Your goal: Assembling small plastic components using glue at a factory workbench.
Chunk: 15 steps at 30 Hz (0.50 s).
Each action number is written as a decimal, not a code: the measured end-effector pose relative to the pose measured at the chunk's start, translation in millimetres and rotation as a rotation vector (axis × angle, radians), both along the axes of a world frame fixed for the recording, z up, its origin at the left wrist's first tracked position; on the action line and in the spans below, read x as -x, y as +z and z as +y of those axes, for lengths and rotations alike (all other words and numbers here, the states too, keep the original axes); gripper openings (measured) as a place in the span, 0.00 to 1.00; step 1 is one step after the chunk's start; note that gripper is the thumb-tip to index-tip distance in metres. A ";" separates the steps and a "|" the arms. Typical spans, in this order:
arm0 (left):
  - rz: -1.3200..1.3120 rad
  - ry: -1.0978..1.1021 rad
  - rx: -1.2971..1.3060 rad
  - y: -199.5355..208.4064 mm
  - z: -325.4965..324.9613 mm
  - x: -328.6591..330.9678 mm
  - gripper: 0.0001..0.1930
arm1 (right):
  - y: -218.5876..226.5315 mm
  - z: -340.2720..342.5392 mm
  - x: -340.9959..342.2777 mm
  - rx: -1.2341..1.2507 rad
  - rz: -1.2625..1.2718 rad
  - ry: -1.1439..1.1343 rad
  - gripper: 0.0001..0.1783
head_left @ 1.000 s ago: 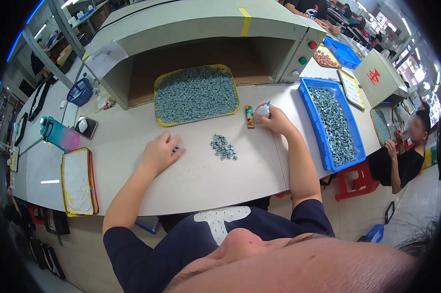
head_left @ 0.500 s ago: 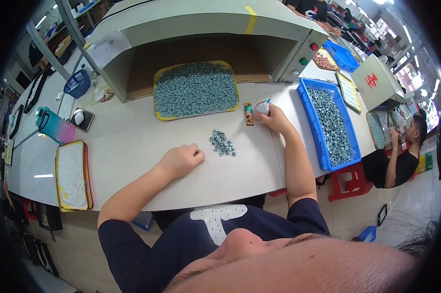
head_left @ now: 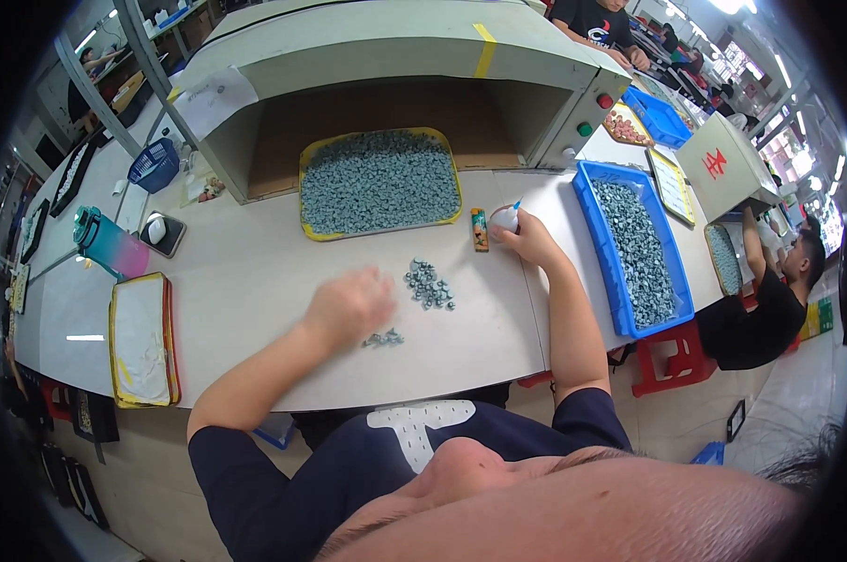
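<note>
My right hand [head_left: 536, 242] is wrapped round a small white squeeze bottle [head_left: 504, 219] with a blue tip, which it keeps on the table beside an orange-and-green tube-shaped item [head_left: 480, 230]. Smeared by motion, my left hand [head_left: 353, 303] is over the table, left of a loose pile of small blue-grey pieces [head_left: 429, 285]. Its fingers cannot be made out. A smaller cluster of the same kind of pieces [head_left: 383, 338] lies just below it, toward my body. Behind the pile, a yellow-rimmed tray [head_left: 324, 236] is spread full of such pieces.
An open-fronted grey cabinet [head_left: 377, 84] stands over the tray's far part. To the right is a blue bin [head_left: 610, 258] of darker pieces. Stacked trays [head_left: 142, 342], a phone [head_left: 165, 240] and a bottle [head_left: 105, 242] sit left. A co-worker [head_left: 765, 304] sits at right.
My left hand has lifted and blurred, and a small cluster of pieces now shows on the table below it. The right hand stays on the bottle. The view has tilted slightly.
</note>
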<state>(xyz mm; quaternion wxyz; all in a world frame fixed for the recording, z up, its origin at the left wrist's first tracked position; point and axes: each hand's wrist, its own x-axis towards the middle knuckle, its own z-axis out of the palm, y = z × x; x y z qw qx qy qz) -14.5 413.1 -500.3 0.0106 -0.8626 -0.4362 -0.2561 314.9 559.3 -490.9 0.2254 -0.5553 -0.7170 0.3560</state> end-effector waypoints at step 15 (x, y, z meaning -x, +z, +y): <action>0.078 0.550 0.029 3.7 148.3 13.3 0.27 | 9.2 -7.7 7.0 -0.014 -0.051 -0.013 0.21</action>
